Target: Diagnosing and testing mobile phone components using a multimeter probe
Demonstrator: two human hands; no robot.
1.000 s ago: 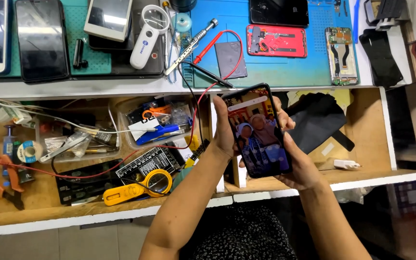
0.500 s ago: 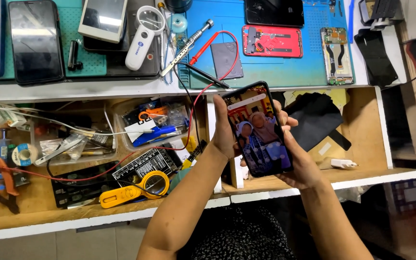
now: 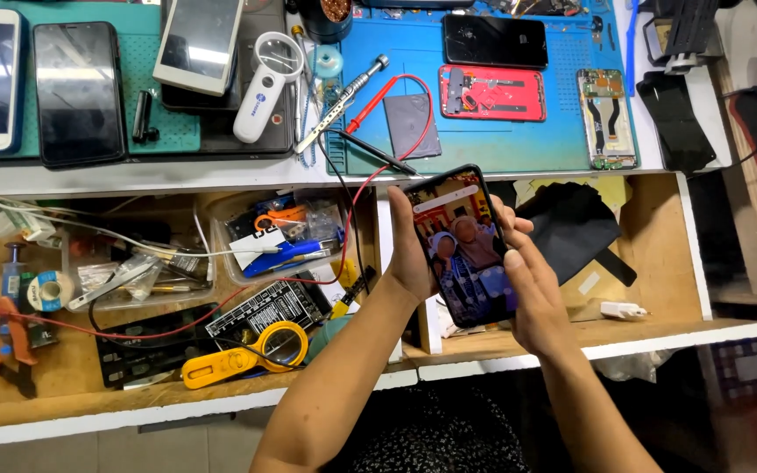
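Between both hands — left point(image 3: 412, 263), right point(image 3: 532, 293) — lit phone point(image 3: 462, 245), grips clamped around it.

black smartphone point(image 3: 464, 248), screen lit with perhaps a photo, upright above open drawer point(image 3: 659, 263)

blue mat point(image 3: 492, 144), red phone back point(image 3: 492, 93), yellow magnifier point(image 3: 247, 355)

Bright, even overhead light; sharp focus, slight edge distortion.
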